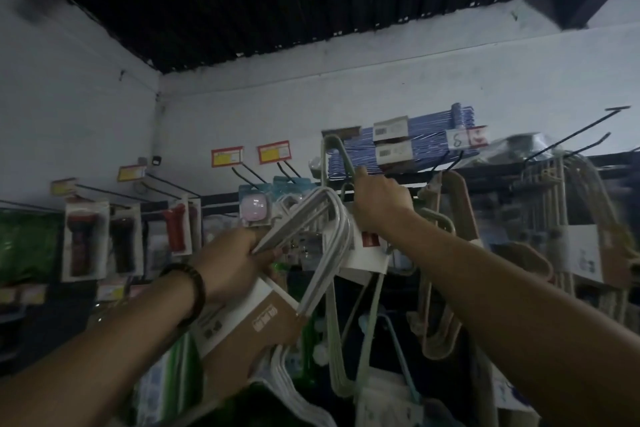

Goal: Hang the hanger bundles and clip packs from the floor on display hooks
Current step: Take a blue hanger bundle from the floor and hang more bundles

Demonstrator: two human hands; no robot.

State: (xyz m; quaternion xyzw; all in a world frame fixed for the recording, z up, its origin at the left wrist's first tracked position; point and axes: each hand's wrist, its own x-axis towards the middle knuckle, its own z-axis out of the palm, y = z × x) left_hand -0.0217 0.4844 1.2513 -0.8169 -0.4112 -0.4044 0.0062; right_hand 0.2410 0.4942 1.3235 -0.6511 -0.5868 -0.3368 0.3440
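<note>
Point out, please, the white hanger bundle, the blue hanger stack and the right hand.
white hanger bundle (337, 218): head view, on the bend of its wires.
blue hanger stack (429, 151): head view, on its blue side, right of the labels.
right hand (381, 204): head view, on the back of the hand.

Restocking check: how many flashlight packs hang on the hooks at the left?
3: the red-and-black pack far left, the dark pack beside it, and the red pack further right, near the left hand. More may be hidden behind it.
</note>
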